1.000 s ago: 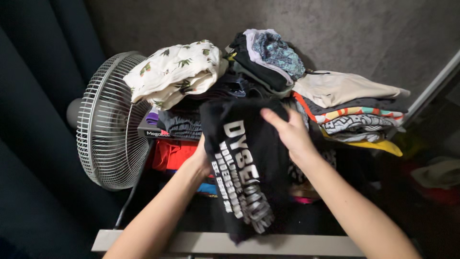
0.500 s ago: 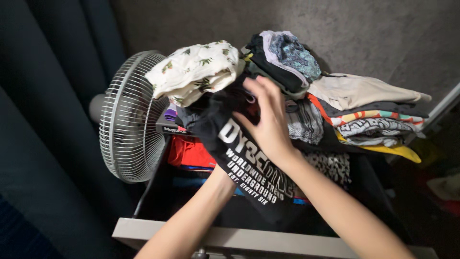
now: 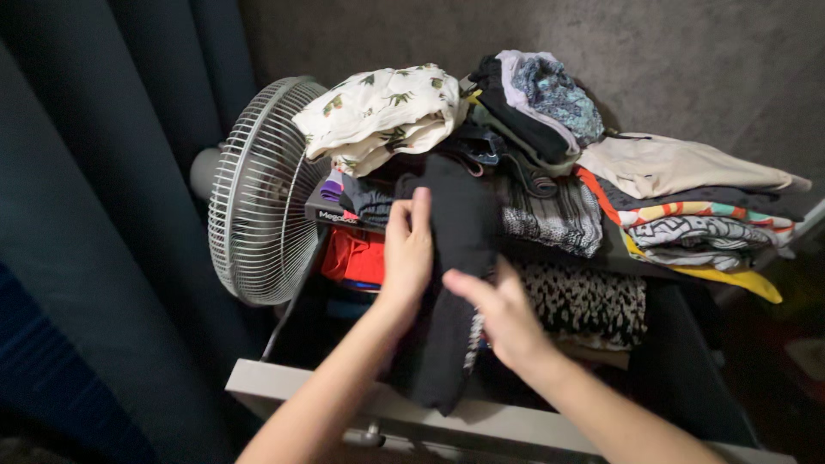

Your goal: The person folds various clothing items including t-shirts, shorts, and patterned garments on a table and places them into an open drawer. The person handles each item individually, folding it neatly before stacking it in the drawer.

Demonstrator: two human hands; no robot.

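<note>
Nearest the camera, the pale front edge of an open drawer [image 3: 481,421] runs across the bottom of the view, and both bare forearms reach over it. The folded black cloth garment [image 3: 455,283] serves as the landmark: it hangs lengthwise from the clothes heap down to the drawer front, its lower end draped just above that pale edge. The left hand [image 3: 406,249] lies on the garment's left edge, fingers wrapped around the fabric, thumb side up; it is grasping the cloth. The right hand [image 3: 503,314] sits at the garment's right edge, lower down, thumb pressed onto the black fabric and fingers curled behind it; whether they pinch the cloth from the back cannot be seen. To the right of the garment, a black-and-white speckled fabric piece [image 3: 584,301] lies in the drawer. To the left of it, a red folded item [image 3: 352,256] sits beneath a dark flat box [image 3: 331,210]. Further left stands a round white wire-grille fan [image 3: 258,193], upright, near the dark blue curtain [image 3: 77,215]. Beyond the garment's upper end, a cream leaf-print folded cloth [image 3: 378,112] tops the heap, with a black and grey-blue patterned bundle [image 3: 537,103] beside it. Far right, a stack of folded shirts, beige on top with striped and yellow layers [image 3: 687,206], rests against the grey carpeted floor [image 3: 687,60].
</note>
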